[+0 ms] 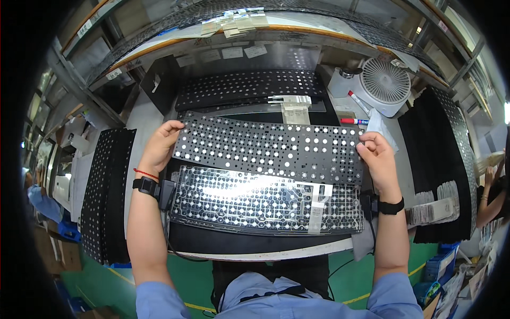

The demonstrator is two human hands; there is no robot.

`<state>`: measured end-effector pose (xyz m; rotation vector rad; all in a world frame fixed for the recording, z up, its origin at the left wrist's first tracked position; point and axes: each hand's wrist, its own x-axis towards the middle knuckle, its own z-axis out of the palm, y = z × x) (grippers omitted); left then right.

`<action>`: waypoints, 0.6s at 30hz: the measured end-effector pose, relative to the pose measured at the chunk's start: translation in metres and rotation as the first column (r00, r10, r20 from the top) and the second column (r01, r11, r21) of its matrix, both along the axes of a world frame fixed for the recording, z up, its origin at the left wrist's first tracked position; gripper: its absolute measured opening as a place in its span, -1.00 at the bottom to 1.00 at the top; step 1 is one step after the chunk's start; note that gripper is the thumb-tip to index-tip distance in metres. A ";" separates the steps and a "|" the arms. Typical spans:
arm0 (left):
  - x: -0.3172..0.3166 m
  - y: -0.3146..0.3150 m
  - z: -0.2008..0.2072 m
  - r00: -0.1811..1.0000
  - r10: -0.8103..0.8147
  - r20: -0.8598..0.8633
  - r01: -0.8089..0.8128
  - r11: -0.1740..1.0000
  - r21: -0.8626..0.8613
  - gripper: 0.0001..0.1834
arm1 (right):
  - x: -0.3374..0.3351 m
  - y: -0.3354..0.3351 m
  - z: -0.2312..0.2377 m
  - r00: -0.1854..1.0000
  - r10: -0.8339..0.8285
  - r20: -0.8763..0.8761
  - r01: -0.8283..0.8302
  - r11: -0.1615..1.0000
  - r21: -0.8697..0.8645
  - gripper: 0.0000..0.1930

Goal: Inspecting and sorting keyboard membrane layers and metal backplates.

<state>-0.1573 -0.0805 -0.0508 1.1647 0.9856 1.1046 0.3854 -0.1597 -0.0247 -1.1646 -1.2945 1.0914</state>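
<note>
A long black perforated sheet with rows of white dots [255, 144] is stretched between my two hands. My left hand [162, 146] pinches its left end near the top corner. At the opposite end, my right hand [377, 157] grips the upper right edge between thumb and fingers. Below the sheet lies a stack of clear, glossy panels with many white dots [239, 202], partly overlapped by the sheet's lower edge. A pale strip [315, 215] rests on the right part of that stack.
Behind are more black dotted sheets [244, 87] and a pale tag bundle [295, 110]. A white fan [386, 81] and red-capped markers [353, 121] occupy the back right. Dotted black stacks flank me at left [106, 196] and right [438, 159]. Another person's arm [491, 207] shows far right.
</note>
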 end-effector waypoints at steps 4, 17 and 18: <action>0.014 -0.010 0.018 1.000 -0.011 -0.019 0.009 0.992 -0.124 -0.66 | -0.018 -0.006 0.011 0.997 -0.010 -0.083 0.013 0.999 0.034 -0.49; 0.014 -0.008 0.016 0.993 0.090 -0.078 -0.096 0.992 -0.084 -0.81 | -0.010 -0.006 0.012 0.999 -0.043 -0.021 0.044 0.997 0.060 -0.50; 0.013 -0.007 0.015 0.991 0.128 -0.046 -0.131 0.988 -0.077 -0.81 | -0.011 -0.007 0.016 0.998 -0.055 -0.025 0.057 0.997 0.055 -0.49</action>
